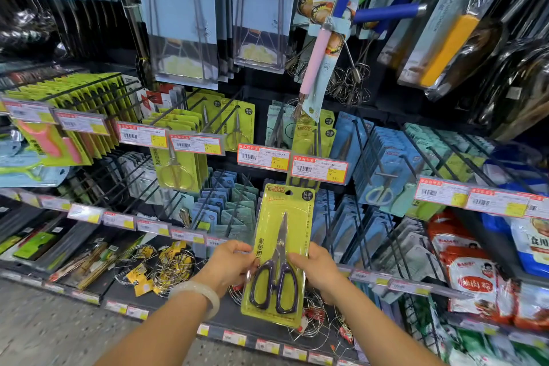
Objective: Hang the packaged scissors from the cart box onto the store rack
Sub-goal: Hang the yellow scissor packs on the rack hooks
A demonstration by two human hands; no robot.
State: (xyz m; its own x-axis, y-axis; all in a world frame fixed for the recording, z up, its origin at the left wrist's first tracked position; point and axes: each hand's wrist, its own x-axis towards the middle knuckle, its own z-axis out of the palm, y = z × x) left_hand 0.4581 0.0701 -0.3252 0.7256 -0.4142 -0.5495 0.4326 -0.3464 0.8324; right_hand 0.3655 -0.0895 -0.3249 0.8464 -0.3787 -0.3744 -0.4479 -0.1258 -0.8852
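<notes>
A yellow-green blister pack of dark-handled scissors [279, 249] stands upright in front of the store rack [356, 145]. My left hand [230, 264] grips its left edge at handle height, a pale bangle on that wrist. My right hand [316, 267] grips its right edge, thumb on the front. The pack's hang hole is at the top, just below a price tag [319, 169] and a peg of matching yellow-green packs [309, 134]. The cart box is out of view.
Black pegs stick out toward me across the rack, loaded with blue, teal and yellow-green packs. Whisks [315, 68] and tongs hang above. Loose wire items [160, 267] lie on the bottom shelf. Snack bags [472, 270] sit at the right. Grey floor is at lower left.
</notes>
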